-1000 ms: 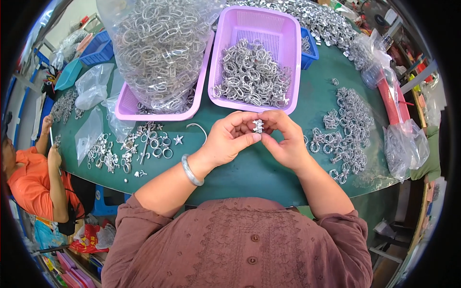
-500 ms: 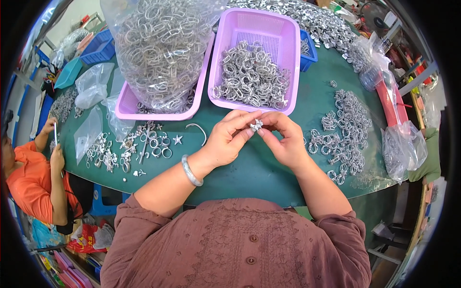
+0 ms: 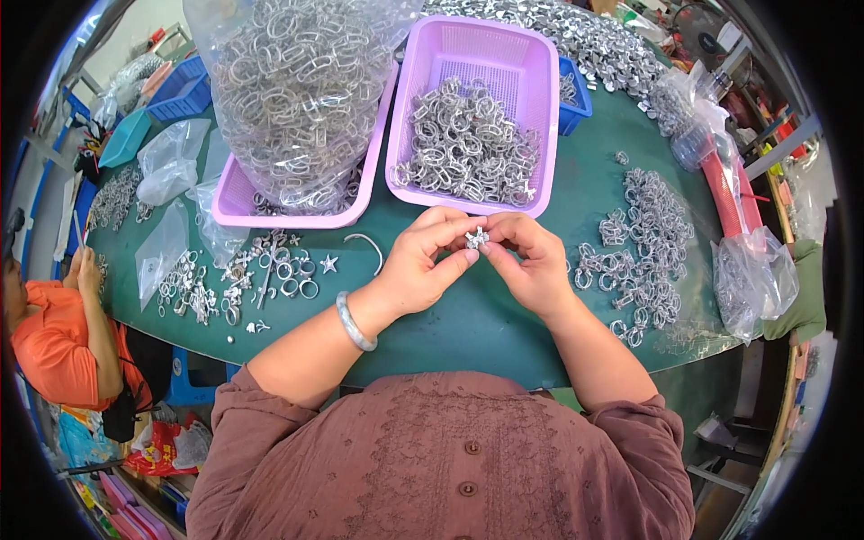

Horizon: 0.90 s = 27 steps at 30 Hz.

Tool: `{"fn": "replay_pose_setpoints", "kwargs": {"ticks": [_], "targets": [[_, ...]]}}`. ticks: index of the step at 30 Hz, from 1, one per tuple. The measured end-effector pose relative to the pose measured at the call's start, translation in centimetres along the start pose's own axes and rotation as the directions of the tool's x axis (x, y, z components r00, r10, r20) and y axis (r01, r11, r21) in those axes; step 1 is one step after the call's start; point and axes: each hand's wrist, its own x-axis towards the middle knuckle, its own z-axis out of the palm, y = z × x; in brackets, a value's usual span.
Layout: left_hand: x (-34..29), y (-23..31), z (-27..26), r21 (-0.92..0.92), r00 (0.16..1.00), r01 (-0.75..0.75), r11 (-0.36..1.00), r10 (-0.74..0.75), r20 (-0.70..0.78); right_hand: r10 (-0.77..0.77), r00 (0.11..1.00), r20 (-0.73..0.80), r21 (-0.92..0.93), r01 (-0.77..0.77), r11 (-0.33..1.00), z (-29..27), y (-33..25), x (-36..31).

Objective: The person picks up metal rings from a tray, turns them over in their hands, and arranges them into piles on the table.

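A small silver metal piece [image 3: 476, 238] with a jagged, star-like top is pinched between both my hands, just in front of the purple baskets. My left hand [image 3: 427, 263], with a pale bangle [image 3: 353, 322] on its wrist, grips it with thumb and forefinger from the left. From the other side my right hand [image 3: 531, 263] holds it by thumb and fingertips. The fingers hide its lower part. Behind my hands, the right purple basket [image 3: 547, 117] holds a heap of silver ring-like pieces [image 3: 468, 139].
A bulging clear bag of rings [image 3: 292, 99] stands in the left purple basket [image 3: 270, 219]. Loose rings and ornaments [image 3: 193, 286] lie at left, near a curved metal strip [image 3: 364, 252]. More rings [image 3: 652, 243] are piled at right. A person in orange [image 3: 63, 346] sits at far left.
The metal piece has been turned slightly between my fingertips; both hands stay nearly in place. At far left, the person in orange has shifted their arms and the light-coloured stick they hold.
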Motion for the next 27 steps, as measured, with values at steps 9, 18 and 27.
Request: {"fn": "replay_pose_setpoints", "kwargs": {"ticks": [9, 18, 27], "targets": [[0.3, 0.2, -0.1, 0.148, 0.999, -0.052, 0.988, 0.053, -0.002, -0.014, 1.0, -0.015, -0.005, 0.014, 1.0, -0.1, 0.3, 0.0], [-0.3, -0.1, -1.0, 0.155, 0.998, -0.027, 0.988, 0.036, -0.053, 0.049, 0.988, -0.149, -0.08, -0.062, 0.995, -2.3, -2.1, 2.4], [0.0, -0.5, 0.8, 0.126, 0.997, -0.046, 0.991, 0.038, 0.072, 0.031, 0.887, -0.461, -0.101, -0.087, 0.991, -19.8, 5.6, 16.1]]}}
